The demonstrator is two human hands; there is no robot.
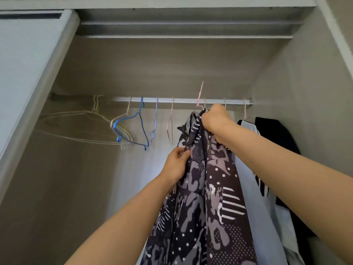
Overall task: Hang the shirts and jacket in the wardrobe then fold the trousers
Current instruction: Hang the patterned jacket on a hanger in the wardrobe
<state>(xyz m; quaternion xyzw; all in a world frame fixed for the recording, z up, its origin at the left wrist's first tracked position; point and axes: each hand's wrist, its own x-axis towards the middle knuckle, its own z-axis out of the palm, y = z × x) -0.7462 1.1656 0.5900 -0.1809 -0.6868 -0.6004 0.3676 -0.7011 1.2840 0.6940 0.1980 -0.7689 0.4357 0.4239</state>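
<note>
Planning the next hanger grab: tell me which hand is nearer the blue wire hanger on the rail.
Left. The left hand pinches the black-and-grey patterned shirt just below-right of the blue wire hanger; the right hand grips the shirt's top farther right, by the metal rail.

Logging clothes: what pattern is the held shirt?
The shirt: dark-grey patchwork of dots, stripes, camouflage; head view.

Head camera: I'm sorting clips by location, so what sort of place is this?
Probably inside a wardrobe: a metal rail carries empty hangers, a black garment hangs at the right, and a patterned shirt is held up near the rail.
</note>
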